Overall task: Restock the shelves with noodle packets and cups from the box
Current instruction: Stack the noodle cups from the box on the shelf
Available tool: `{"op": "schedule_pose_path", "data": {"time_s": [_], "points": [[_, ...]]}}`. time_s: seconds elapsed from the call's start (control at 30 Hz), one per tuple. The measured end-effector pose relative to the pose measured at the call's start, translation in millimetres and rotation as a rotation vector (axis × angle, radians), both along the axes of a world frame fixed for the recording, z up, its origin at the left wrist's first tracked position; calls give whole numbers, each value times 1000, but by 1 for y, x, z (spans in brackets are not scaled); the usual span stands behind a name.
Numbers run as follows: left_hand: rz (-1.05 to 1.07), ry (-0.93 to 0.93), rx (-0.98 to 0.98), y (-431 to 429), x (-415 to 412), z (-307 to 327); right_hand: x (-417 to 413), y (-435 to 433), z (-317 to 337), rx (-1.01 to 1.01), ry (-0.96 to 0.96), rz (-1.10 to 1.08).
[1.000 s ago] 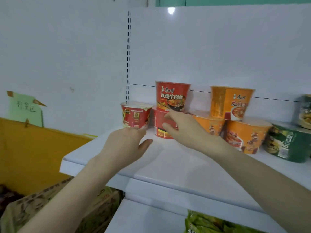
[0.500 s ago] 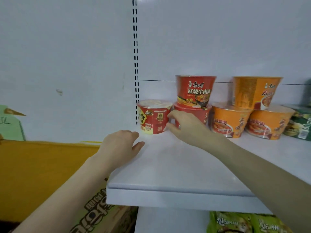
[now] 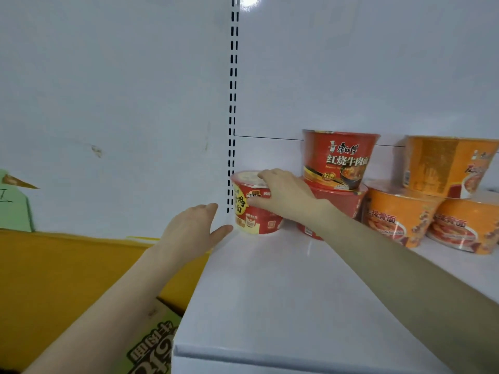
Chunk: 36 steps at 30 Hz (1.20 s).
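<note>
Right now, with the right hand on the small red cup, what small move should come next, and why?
Probably let go: the small red cup stands upright on the shelf beside the stacked red bowls, so the right hand gripping it seems finished.

The right grip (image 3: 286, 197) held a small red noodle cup (image 3: 253, 220) at the back left of the shelf (image 3: 283, 292), fingers over its lid and thumb on its side. The left grip (image 3: 191, 233) was just left of the cup, fingers relaxed. Stacked red bowls (image 3: 339, 160) and orange bowls (image 3: 399, 220) stood to the right.
</note>
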<state>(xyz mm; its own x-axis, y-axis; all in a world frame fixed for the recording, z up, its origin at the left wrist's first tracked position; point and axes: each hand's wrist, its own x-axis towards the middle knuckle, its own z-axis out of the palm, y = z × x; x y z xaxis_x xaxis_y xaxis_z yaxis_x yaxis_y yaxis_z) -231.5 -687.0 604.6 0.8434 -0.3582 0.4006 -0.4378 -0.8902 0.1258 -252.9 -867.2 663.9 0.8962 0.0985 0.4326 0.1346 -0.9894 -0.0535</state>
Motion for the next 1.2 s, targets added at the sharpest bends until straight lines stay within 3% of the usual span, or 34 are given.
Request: {"op": "schedule_pose_path", "data": {"time_s": [0.47, 0.7, 0.87, 1.07, 1.2], "points": [[-156, 220, -237, -14, 38, -10, 18, 5, 1, -69, 62, 76], [-301, 346, -391, -18, 53, -15, 3, -16, 9, 80, 182, 147], [-334, 378, -578, -23, 64, -21, 3, -12, 9, 57, 158, 116], [-321, 333, -602, -29, 61, -22, 4, -2, 6, -4, 74, 104], [-288, 312, -478, -32, 63, -25, 7, -2, 3, -31, 61, 84]]}}
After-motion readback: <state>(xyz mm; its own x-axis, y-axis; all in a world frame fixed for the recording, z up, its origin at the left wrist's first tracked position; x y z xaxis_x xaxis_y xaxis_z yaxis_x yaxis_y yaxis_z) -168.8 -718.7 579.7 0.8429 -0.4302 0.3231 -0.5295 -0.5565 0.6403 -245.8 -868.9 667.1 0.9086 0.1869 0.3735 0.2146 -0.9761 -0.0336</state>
